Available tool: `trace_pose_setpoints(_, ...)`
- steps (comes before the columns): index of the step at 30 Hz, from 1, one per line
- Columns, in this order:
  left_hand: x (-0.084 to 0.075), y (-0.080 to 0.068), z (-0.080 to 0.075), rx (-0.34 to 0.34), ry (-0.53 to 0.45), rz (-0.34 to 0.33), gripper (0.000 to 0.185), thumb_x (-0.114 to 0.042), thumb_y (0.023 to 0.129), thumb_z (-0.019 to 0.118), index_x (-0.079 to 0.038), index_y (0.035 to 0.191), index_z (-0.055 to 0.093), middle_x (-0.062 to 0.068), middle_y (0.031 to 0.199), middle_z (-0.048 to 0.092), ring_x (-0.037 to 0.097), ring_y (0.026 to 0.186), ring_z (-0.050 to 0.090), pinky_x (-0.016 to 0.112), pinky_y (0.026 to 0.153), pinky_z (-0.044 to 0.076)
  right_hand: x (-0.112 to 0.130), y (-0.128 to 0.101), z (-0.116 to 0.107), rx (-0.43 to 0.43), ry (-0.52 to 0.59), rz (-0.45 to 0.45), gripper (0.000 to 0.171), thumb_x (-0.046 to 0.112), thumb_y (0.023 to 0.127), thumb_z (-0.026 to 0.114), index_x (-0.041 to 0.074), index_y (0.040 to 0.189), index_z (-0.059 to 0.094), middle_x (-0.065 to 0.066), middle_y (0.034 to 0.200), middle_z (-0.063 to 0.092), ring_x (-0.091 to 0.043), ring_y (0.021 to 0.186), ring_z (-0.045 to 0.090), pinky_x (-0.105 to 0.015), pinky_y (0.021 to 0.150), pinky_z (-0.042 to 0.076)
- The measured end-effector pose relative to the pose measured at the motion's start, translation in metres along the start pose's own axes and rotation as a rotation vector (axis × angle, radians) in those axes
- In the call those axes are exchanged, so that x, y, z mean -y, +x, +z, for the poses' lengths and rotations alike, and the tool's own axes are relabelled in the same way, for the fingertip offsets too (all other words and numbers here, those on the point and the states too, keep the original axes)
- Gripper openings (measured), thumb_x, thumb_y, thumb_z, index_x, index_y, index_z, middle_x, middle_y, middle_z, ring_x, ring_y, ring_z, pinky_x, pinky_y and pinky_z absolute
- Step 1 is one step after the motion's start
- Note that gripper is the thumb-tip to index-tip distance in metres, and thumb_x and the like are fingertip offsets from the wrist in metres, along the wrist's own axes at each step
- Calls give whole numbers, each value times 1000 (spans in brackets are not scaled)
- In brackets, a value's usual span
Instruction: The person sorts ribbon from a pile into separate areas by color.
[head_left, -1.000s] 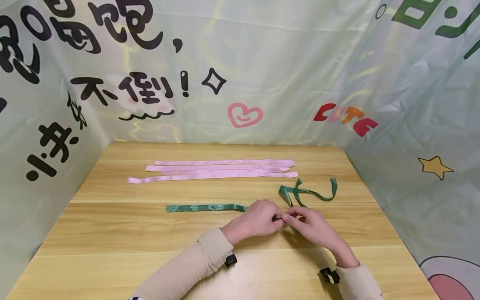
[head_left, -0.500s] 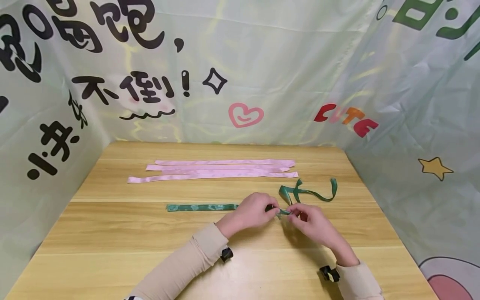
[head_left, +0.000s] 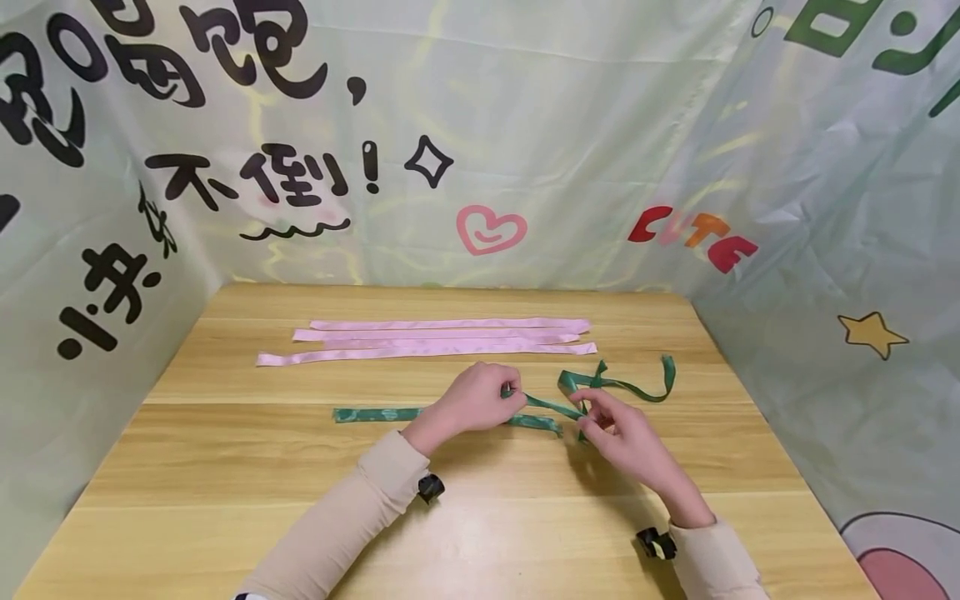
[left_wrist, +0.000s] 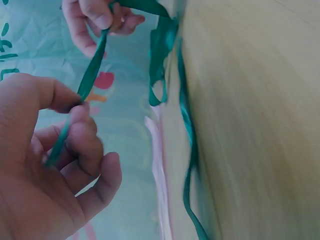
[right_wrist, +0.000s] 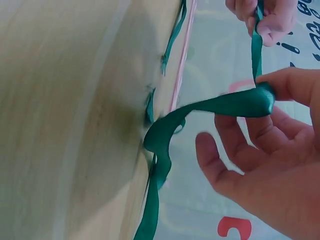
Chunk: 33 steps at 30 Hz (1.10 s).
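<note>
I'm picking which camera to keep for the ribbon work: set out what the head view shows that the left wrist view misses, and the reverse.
Only the head view shows the flat pink satin ribbon strips laid out in full, the whole light wooden table and the printed backdrop sheet.

Only the left wrist view shows close up how the left hand pinches the ribbon between thumb and forefinger.

Both show the dark green satin ribbon stretched between the left hand and the right hand.
</note>
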<state>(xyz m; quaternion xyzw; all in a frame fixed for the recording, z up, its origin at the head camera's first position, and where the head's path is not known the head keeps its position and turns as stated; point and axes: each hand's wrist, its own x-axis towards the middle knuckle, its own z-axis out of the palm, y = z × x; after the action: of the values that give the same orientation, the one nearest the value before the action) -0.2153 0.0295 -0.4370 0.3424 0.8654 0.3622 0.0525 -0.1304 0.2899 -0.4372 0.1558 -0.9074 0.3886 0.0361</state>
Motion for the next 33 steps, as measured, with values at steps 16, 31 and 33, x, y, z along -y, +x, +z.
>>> trace_pose_setpoints(16,28,-36,-33,-78,-86,-97,19,-19,100,56,-19,87,70,-9,57,38,8,51,26,25,58,32,9,20,19,-104,-16,-153,13,13,100,72,16,110,79,5,94,69,-5,70,51,-25,61,47)
trace_pose_setpoints(31,56,-82,-72,-140,-43,-119,18,-14,99,63,-21,83,69,-9,63,44,4,54,31,27,63,36,13,23,22,-25,-7,-54,15,19,105,65,12,110,77,0,80,69,-2,58,47,-25,57,45)
trace_pose_setpoints(33,60,-89,-76,-144,-41,-126,18,-14,99,63,-21,84,69,-9,65,47,5,54,31,27,63,36,13,23,22,-21,-8,-53,14,19,106,65,13,109,77,2,82,70,-2,60,48,-25,59,46)
